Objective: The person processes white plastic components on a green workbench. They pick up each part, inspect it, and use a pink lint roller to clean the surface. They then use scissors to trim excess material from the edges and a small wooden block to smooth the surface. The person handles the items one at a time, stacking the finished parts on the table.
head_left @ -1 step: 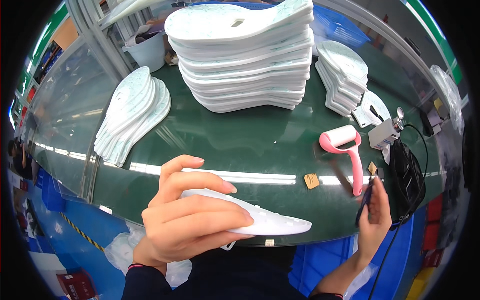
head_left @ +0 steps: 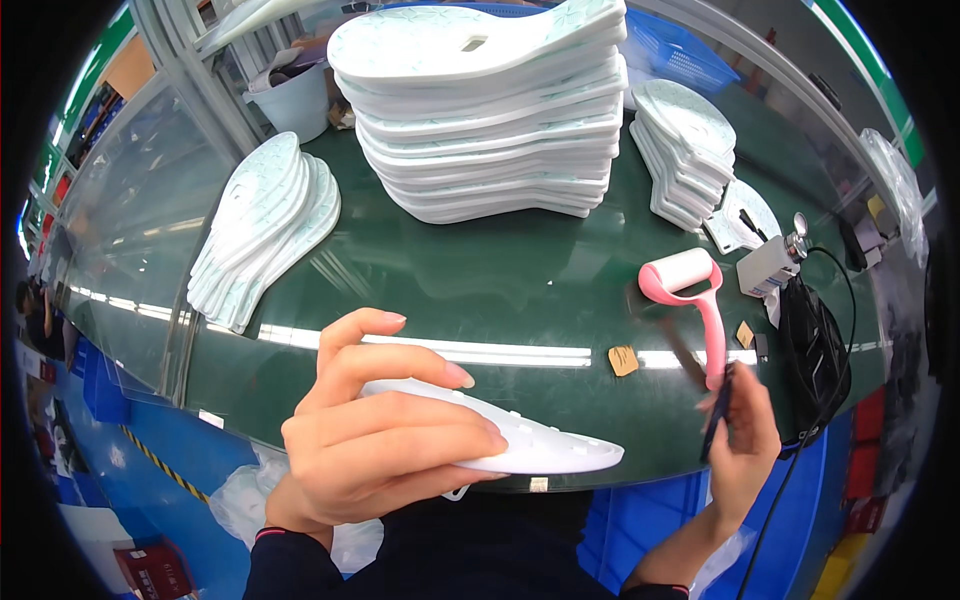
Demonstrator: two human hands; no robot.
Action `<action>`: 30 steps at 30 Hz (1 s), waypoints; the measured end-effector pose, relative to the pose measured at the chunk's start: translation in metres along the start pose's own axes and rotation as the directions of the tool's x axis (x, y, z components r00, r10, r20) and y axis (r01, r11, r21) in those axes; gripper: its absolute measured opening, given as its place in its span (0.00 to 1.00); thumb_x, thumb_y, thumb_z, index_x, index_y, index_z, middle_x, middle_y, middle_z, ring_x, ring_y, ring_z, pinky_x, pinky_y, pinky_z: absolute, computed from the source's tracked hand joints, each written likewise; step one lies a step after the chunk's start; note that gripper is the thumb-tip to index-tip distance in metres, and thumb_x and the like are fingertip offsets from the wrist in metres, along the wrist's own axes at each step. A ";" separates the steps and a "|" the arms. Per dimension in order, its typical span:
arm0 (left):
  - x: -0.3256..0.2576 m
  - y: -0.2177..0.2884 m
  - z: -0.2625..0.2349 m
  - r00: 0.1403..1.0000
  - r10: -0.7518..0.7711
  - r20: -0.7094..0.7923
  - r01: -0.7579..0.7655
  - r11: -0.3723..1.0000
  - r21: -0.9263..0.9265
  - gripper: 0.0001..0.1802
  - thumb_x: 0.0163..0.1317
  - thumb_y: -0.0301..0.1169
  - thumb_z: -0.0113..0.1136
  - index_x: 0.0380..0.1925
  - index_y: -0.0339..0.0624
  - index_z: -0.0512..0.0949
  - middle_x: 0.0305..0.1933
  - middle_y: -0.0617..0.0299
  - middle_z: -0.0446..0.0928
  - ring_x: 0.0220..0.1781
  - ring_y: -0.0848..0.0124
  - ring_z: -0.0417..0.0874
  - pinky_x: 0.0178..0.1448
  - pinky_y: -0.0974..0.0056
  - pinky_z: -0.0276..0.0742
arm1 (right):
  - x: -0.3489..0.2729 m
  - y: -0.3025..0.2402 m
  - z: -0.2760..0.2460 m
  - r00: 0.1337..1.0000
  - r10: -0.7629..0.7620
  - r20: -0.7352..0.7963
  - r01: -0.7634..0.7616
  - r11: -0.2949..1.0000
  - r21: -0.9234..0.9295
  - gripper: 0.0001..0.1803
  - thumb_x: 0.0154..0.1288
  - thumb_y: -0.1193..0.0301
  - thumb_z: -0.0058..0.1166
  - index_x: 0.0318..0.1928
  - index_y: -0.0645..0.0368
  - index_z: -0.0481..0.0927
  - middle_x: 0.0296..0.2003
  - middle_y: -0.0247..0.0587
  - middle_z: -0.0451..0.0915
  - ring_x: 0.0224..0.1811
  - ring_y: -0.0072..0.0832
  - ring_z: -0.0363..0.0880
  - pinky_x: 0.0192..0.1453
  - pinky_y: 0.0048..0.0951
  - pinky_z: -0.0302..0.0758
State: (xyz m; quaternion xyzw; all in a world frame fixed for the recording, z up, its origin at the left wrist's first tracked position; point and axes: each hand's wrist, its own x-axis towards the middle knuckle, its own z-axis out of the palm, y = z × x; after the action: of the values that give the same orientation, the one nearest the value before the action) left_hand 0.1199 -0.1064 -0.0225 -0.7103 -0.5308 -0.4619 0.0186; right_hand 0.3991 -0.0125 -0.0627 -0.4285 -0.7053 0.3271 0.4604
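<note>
Close to the table's near edge, my left hand [head_left: 385, 440] is closed around a white plastic panel [head_left: 545, 450]. The panel is tilted edge-on, its narrow end pointing right, with small raised bits along its upper edge. My right hand [head_left: 748, 430] pinches a slim dark tool [head_left: 717, 415]; whether it is a pen or a knife cannot be made out. Just beyond that tool lies a pink-handled roller [head_left: 710, 325] with a white cylinder. Its handle end nearly meets the tool in the picture.
Patterned white panels stand in a tall stack [head_left: 480, 130], with smaller fanned piles left [head_left: 265, 230] and right [head_left: 685, 150]. A white bottle [head_left: 765, 268] with a metal top stands near a black pouch [head_left: 815, 345] and cable. Two tan scraps [head_left: 623, 361] lie on the green table [head_left: 480, 290].
My right hand's fingers have curled in, and the dark tool has shifted slightly left, toward the roller handle. My left hand and the panel stay almost still.
</note>
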 end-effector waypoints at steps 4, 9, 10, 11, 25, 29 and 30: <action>0.001 0.001 -0.002 0.999 0.029 0.024 -0.028 0.999 -0.018 0.11 0.46 0.46 0.63 0.19 0.54 0.81 0.22 0.75 0.79 0.35 0.73 0.75 0.56 0.56 0.61 | 0.012 -0.039 0.018 0.953 -0.165 0.256 0.135 0.982 0.129 0.23 0.32 0.83 0.56 0.38 0.60 0.82 0.29 0.38 0.78 0.30 0.24 0.74 0.34 0.21 0.68; 0.001 0.000 -0.002 0.998 0.054 0.042 -0.052 0.998 -0.046 0.10 0.48 0.45 0.61 0.19 0.54 0.82 0.23 0.76 0.79 0.35 0.75 0.74 0.58 0.56 0.60 | 0.025 -0.061 0.015 0.850 -0.297 0.435 0.273 0.955 0.118 0.21 0.28 0.75 0.63 0.34 0.55 0.84 0.28 0.33 0.78 0.26 0.24 0.73 0.31 0.23 0.67; 0.001 0.000 -0.003 0.997 0.056 0.056 -0.054 0.998 -0.041 0.09 0.48 0.44 0.61 0.19 0.55 0.82 0.23 0.76 0.79 0.35 0.75 0.74 0.58 0.56 0.60 | 0.025 -0.064 0.016 0.844 -0.312 0.436 0.301 0.949 0.098 0.21 0.30 0.75 0.63 0.35 0.54 0.85 0.28 0.32 0.79 0.27 0.24 0.74 0.31 0.23 0.67; 0.002 0.001 -0.003 0.996 0.059 0.069 -0.056 0.998 -0.044 0.09 0.48 0.44 0.61 0.19 0.55 0.82 0.23 0.76 0.79 0.35 0.75 0.74 0.59 0.56 0.60 | 0.026 -0.066 0.016 0.832 -0.314 0.458 0.312 0.947 0.083 0.21 0.31 0.75 0.63 0.35 0.54 0.85 0.29 0.32 0.79 0.27 0.24 0.74 0.31 0.23 0.68; 0.003 0.005 -0.002 0.993 0.069 0.098 -0.066 0.997 -0.033 0.06 0.48 0.40 0.61 0.18 0.55 0.82 0.23 0.79 0.79 0.36 0.78 0.74 0.60 0.54 0.59 | 0.027 -0.073 0.022 0.860 -0.294 0.417 0.335 0.942 -0.028 0.17 0.24 0.69 0.59 0.25 0.55 0.85 0.20 0.31 0.77 0.21 0.22 0.71 0.27 0.22 0.62; 0.004 0.007 -0.003 0.994 0.065 0.087 -0.062 0.997 -0.034 0.05 0.48 0.38 0.61 0.17 0.56 0.82 0.23 0.79 0.79 0.36 0.79 0.74 0.60 0.54 0.59 | 0.026 -0.075 0.022 0.864 -0.295 0.408 0.338 0.941 -0.034 0.17 0.24 0.69 0.58 0.24 0.55 0.85 0.20 0.31 0.77 0.21 0.22 0.71 0.28 0.22 0.62; 0.004 0.007 -0.003 0.994 0.069 0.083 -0.066 0.997 -0.032 0.05 0.48 0.38 0.61 0.17 0.56 0.82 0.23 0.79 0.79 0.36 0.79 0.74 0.60 0.54 0.59 | 0.025 -0.074 0.023 0.865 -0.295 0.405 0.334 0.942 -0.027 0.17 0.24 0.69 0.58 0.24 0.55 0.85 0.20 0.31 0.77 0.21 0.22 0.71 0.29 0.22 0.62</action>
State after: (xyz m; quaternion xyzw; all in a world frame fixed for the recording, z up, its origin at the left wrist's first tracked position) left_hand 0.1235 -0.1082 -0.0153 -0.7470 -0.4999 -0.4384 0.0013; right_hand 0.3503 -0.0221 0.0020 -0.2544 -0.8589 0.2928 0.3344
